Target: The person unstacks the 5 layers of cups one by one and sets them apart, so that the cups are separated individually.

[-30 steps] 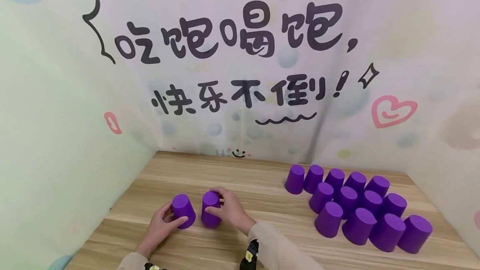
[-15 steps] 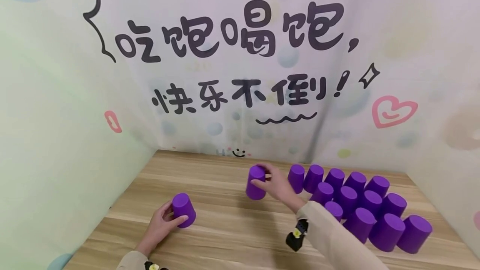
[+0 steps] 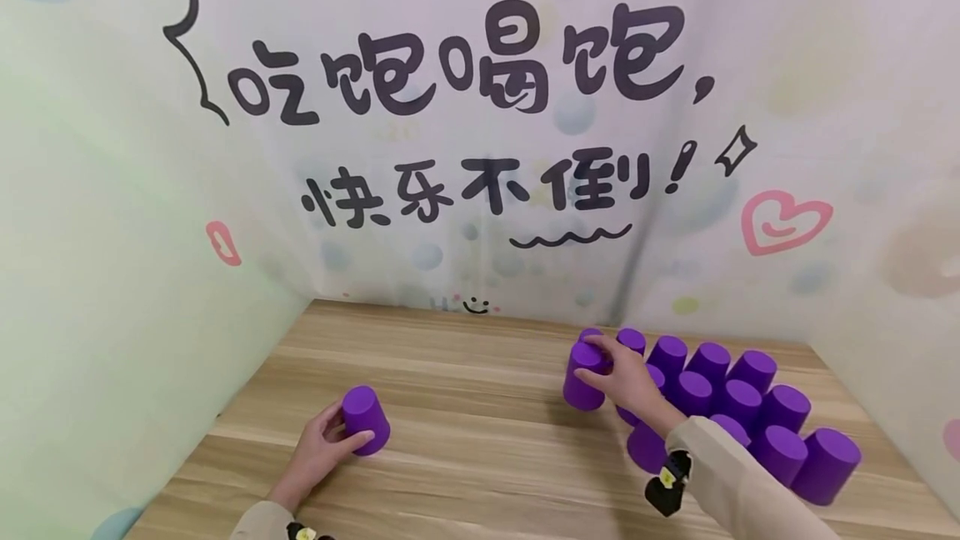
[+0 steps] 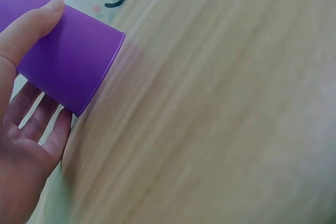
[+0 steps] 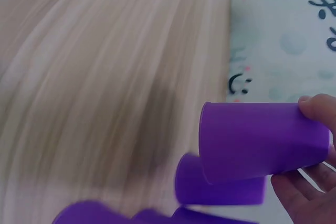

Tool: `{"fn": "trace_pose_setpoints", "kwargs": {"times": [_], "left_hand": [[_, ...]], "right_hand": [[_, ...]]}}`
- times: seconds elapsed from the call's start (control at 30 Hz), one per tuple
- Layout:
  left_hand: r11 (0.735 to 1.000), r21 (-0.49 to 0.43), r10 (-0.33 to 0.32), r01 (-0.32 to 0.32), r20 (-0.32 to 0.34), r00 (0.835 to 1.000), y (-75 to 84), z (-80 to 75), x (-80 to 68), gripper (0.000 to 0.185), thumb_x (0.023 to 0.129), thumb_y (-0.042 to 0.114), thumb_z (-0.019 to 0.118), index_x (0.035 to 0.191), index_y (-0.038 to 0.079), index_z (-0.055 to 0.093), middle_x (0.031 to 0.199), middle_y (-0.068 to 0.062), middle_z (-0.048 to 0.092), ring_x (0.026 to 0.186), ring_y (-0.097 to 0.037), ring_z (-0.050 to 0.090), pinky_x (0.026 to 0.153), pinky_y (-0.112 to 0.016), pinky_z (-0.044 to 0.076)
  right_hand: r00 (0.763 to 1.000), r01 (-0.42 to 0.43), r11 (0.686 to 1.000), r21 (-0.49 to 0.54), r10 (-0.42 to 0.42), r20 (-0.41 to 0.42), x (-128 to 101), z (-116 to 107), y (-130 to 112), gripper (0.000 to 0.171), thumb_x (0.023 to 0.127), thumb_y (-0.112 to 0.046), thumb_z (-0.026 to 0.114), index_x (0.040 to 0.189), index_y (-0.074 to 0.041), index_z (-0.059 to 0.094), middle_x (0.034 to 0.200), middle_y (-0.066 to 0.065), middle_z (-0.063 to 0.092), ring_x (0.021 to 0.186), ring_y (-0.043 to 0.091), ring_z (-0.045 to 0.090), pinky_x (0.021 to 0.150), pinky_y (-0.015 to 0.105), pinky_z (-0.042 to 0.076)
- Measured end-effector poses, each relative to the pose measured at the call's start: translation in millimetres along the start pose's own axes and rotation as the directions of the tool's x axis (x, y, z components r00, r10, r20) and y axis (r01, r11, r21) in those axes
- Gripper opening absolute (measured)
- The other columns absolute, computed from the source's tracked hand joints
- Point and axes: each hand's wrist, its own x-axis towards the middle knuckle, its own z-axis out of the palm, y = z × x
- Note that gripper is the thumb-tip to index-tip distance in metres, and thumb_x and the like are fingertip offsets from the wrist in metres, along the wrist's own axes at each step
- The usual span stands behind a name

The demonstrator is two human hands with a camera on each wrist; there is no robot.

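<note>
My left hand (image 3: 324, 452) grips an upside-down purple cup (image 3: 365, 421) standing on the wooden table (image 3: 465, 448) at the left; the left wrist view shows the thumb (image 4: 32, 23) on that cup (image 4: 68, 59) and the fingers behind it. My right hand (image 3: 626, 380) holds a second purple cup (image 3: 583, 376) upside down, just above the table at the left edge of the cup cluster (image 3: 738, 407). In the right wrist view this cup (image 5: 260, 141) hangs over the table with a standing cup (image 5: 218, 184) right behind it.
Several upside-down purple cups stand packed in rows at the right of the table. Printed backdrop walls (image 3: 480, 123) close in the table at the back, left and right. Bare wood lies between the two hands.
My right hand carried its cup from beside the left cup across the table to the left edge of the cluster. My left hand and its cup stayed put.
</note>
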Motion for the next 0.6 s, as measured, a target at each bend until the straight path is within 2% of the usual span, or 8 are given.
{"fn": "trace_pose_setpoints", "kwargs": {"times": [0.1, 0.17, 0.43, 0.6], "left_hand": [[1.000, 0.012, 0.006, -0.006, 0.000, 1.000, 0.6, 0.2, -0.4, 0.062, 0.072, 0.004, 0.071, 0.124, -0.010, 0.041, 0.114, -0.029, 0.050, 0.103, -0.033, 0.051, 0.084, -0.030, 0.047], [1.000, 0.012, -0.002, 0.002, 0.003, 1.000, 0.5, 0.1, -0.4, 0.063, 0.072, 0.004, 0.071, 0.125, -0.010, 0.041, 0.115, -0.029, 0.050, 0.105, -0.036, 0.050, 0.085, -0.031, 0.047], [1.000, 0.009, -0.026, 0.026, 0.011, 1.000, -0.2, -0.6, 0.1, 0.063, 0.073, 0.005, 0.071, 0.126, -0.009, 0.040, 0.117, -0.030, 0.048, 0.106, -0.038, 0.049, 0.086, -0.036, 0.046], [1.000, 0.003, -0.023, 0.023, 0.006, 1.000, 2.1, -0.2, -0.8, 0.062, 0.073, 0.004, 0.071, 0.125, -0.009, 0.041, 0.116, -0.029, 0.050, 0.105, -0.036, 0.050, 0.085, -0.033, 0.047]], "right_hand": [[0.999, -0.033, 0.999, -0.029, 0.033, 0.007, -2.1, -1.7, 9.0, 0.053, 0.075, -0.018, 0.071, 0.119, 0.004, 0.050, 0.102, 0.021, 0.059, 0.089, 0.031, 0.057, 0.073, 0.040, 0.050], [0.999, -0.053, 0.997, -0.048, 0.053, 0.009, -2.2, -2.1, 14.2, 0.054, 0.076, -0.019, 0.070, 0.119, 0.004, 0.049, 0.105, 0.022, 0.057, 0.091, 0.033, 0.056, 0.074, 0.041, 0.050], [0.997, -0.058, 0.993, -0.106, 0.063, 0.048, -2.7, -0.2, 25.3, 0.051, 0.075, -0.015, 0.070, 0.115, 0.008, 0.050, 0.106, 0.024, 0.057, 0.095, 0.035, 0.055, 0.079, 0.044, 0.048], [0.997, -0.060, 0.992, -0.115, 0.065, 0.045, -2.5, 2.1, 28.4, 0.050, 0.075, -0.013, 0.070, 0.116, 0.009, 0.050, 0.107, 0.024, 0.057, 0.095, 0.035, 0.055, 0.079, 0.045, 0.048]]}}
